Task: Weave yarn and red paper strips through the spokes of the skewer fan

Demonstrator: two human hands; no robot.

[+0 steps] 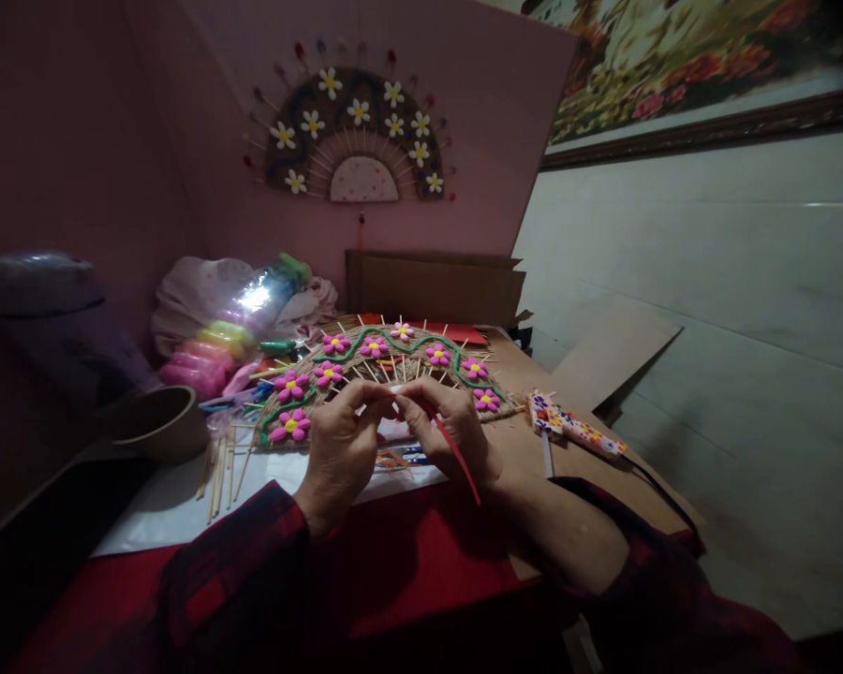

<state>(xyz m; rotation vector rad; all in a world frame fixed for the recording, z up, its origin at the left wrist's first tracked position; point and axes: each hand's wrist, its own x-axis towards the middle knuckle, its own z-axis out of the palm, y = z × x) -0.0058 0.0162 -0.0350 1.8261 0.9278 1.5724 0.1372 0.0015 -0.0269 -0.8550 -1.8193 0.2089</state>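
In front of me my left hand [341, 454] and my right hand [453, 432] meet at the fingertips, both closed in a pinch. A thin red strip [462, 461] runs from the pinched fingers over my right hand, its loose tail hanging towards my wrist. Its pinched end is small and mostly hidden. Just behind my hands lies a fan-shaped panel [351, 360] wrapped in twine, with pink clay flowers [290, 385], a green wavy cord [456, 351] and thin sticks around its edges. My hands cover part of its middle.
Loose sticks [217, 473] and a round pot [155, 423] are at left, before bagged coloured clay [203, 360]. A flower-patterned glue gun [576, 429] lies on cardboard [534, 370] at right. Another fan [358, 122] hangs on the wall. Red cloth [407, 552] covers the table front.
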